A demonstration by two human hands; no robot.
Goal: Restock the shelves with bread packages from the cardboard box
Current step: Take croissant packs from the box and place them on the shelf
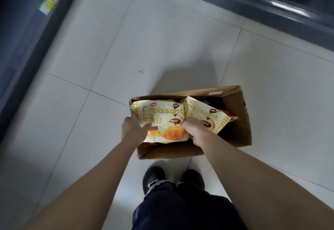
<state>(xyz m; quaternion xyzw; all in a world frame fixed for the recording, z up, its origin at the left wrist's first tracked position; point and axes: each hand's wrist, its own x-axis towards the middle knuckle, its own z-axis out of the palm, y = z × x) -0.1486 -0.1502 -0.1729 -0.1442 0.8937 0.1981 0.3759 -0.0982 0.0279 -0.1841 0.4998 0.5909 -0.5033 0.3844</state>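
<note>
An open cardboard box [240, 121] stands on the tiled floor just ahead of my shoes. Inside it lie two cream-and-yellow croissant packages. My left hand [133, 127] grips the left edge of the nearer croissant package [162, 119], thumb on its printed face. My right hand [194, 130] grips that same package at its right edge, where it overlaps the second croissant package [207, 116], which lies tilted toward the box's right side. More wrappers show dimly beneath them.
A dark shelf base [27, 36] with a small price label [48, 3] runs along the left. Another dark shelf plinth [253, 2] crosses the upper right. Pale floor tiles [162, 40] lie between them. My black shoes [171, 177] stand behind the box.
</note>
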